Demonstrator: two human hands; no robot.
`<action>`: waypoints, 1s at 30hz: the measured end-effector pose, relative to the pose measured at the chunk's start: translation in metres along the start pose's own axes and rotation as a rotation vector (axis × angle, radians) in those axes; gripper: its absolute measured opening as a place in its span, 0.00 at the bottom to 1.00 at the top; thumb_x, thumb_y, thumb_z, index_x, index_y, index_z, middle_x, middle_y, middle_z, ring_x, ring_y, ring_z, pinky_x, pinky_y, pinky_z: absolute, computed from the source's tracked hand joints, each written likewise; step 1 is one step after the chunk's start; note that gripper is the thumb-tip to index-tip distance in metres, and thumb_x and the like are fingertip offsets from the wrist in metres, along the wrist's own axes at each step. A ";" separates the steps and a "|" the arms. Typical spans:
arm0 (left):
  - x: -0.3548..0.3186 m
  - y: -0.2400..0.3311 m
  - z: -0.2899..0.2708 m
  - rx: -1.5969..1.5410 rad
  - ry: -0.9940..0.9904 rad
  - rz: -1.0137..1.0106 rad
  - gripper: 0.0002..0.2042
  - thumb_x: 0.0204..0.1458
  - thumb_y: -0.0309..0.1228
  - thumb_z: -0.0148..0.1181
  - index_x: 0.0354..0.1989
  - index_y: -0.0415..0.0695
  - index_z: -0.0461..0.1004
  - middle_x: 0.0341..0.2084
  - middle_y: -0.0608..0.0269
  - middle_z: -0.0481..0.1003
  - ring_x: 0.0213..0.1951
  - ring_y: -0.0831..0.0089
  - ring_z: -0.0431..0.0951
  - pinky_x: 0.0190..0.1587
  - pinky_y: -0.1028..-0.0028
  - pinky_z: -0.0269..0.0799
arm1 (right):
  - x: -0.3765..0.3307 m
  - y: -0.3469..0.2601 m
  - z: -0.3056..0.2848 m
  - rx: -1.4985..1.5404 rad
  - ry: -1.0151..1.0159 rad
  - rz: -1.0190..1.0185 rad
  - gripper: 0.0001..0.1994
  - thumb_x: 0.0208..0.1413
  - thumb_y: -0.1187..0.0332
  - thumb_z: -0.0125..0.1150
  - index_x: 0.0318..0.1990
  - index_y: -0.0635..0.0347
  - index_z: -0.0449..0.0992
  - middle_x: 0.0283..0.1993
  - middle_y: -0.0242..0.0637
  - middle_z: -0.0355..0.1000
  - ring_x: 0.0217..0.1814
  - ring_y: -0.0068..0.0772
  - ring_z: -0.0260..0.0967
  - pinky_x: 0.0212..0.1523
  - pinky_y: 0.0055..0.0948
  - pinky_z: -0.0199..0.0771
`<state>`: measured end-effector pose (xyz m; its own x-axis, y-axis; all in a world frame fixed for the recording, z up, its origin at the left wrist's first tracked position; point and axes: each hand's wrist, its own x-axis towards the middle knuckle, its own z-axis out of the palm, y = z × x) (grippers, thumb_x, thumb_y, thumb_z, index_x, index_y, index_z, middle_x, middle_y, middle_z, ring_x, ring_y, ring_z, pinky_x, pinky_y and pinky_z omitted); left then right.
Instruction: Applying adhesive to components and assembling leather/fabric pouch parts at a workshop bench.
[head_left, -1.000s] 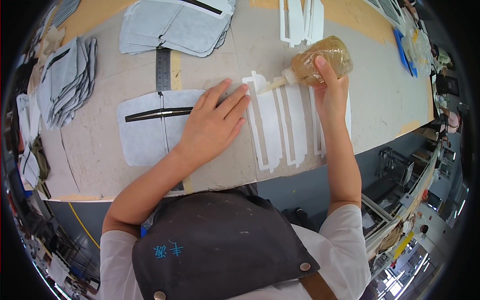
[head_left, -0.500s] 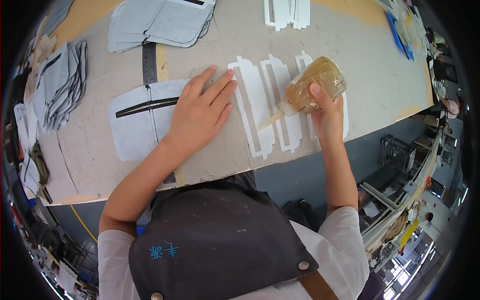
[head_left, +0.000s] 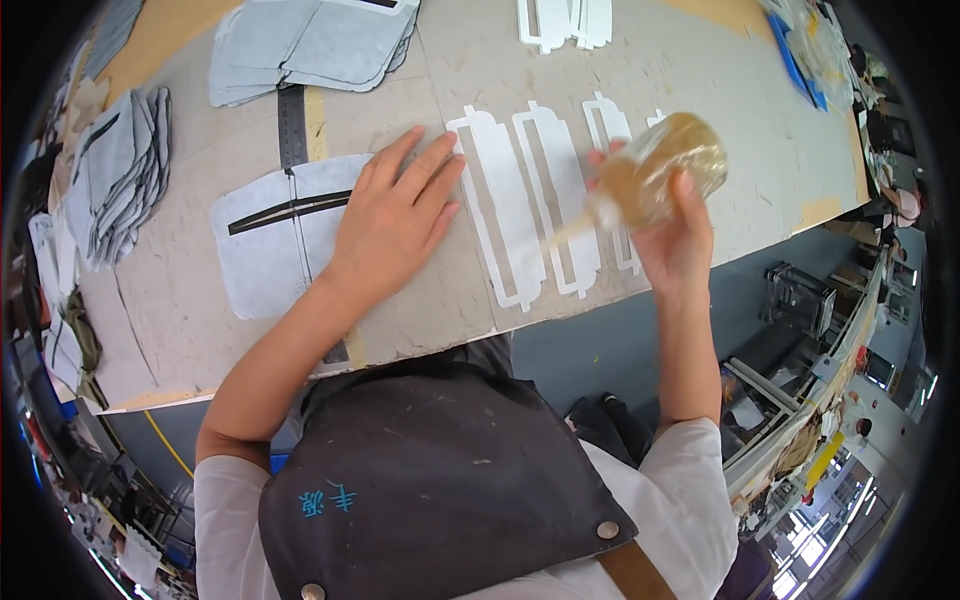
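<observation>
My right hand (head_left: pixel 680 235) grips a clear squeeze bottle (head_left: pixel 672 165) of amber liquid, tilted so its thin nozzle points down and left. The bottle is blurred. Its tip hangs near the gap between the first white cut-out strip (head_left: pixel 507 200) and the second white strip (head_left: pixel 563 190); whether it touches cannot be made out. A third strip (head_left: pixel 608 125) and another beyond are partly covered by the bottle and hand. My left hand (head_left: pixel 395 220) lies open, fingers spread, over the right edge of a grey-blue panel (head_left: pixel 260 265) with a black-edged slot.
Stacked grey panels (head_left: pixel 310 45) lie at the far left, with another pile (head_left: pixel 115 180) at the left edge. More white strips (head_left: pixel 565 22) sit at the back. A dark ruler (head_left: pixel 291 125) lies behind the panel. A blue tray (head_left: pixel 795 65) is at the far right.
My right hand has moved to the right with the squeeze bottle, drawing its nozzle away from the first white strip. My left hand stays nearly where it was.
</observation>
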<state>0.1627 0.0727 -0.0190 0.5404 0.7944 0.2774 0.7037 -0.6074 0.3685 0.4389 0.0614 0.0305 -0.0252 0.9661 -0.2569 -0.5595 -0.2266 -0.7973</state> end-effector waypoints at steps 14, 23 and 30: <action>0.002 0.005 -0.003 -0.018 0.007 -0.009 0.18 0.50 0.30 0.62 0.50 0.41 0.71 0.57 0.57 0.67 0.61 0.53 0.63 0.59 0.58 0.63 | 0.079 0.021 0.029 -0.357 0.083 -0.326 0.22 0.56 0.66 0.64 0.54 0.66 0.67 0.49 0.39 0.71 0.52 0.30 0.70 0.52 0.33 0.73; -0.001 0.002 0.001 -0.149 0.069 -0.068 0.18 0.50 0.24 0.59 0.50 0.35 0.69 0.56 0.51 0.67 0.61 0.52 0.64 0.61 0.59 0.62 | 0.082 0.030 0.037 -0.350 0.089 -0.315 0.20 0.56 0.67 0.63 0.53 0.65 0.68 0.48 0.38 0.72 0.50 0.28 0.71 0.52 0.30 0.72; 0.001 0.000 0.001 -0.145 0.110 -0.051 0.16 0.49 0.24 0.60 0.47 0.34 0.70 0.52 0.48 0.67 0.58 0.53 0.66 0.59 0.62 0.65 | 0.067 0.025 0.037 -0.330 0.098 -0.254 0.19 0.51 0.67 0.68 0.48 0.64 0.70 0.42 0.34 0.72 0.45 0.23 0.69 0.46 0.24 0.69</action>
<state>0.1637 0.0731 -0.0199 0.4467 0.8244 0.3476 0.6507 -0.5660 0.5063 0.3926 0.1248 0.0133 0.1675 0.9835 -0.0679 -0.2426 -0.0257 -0.9698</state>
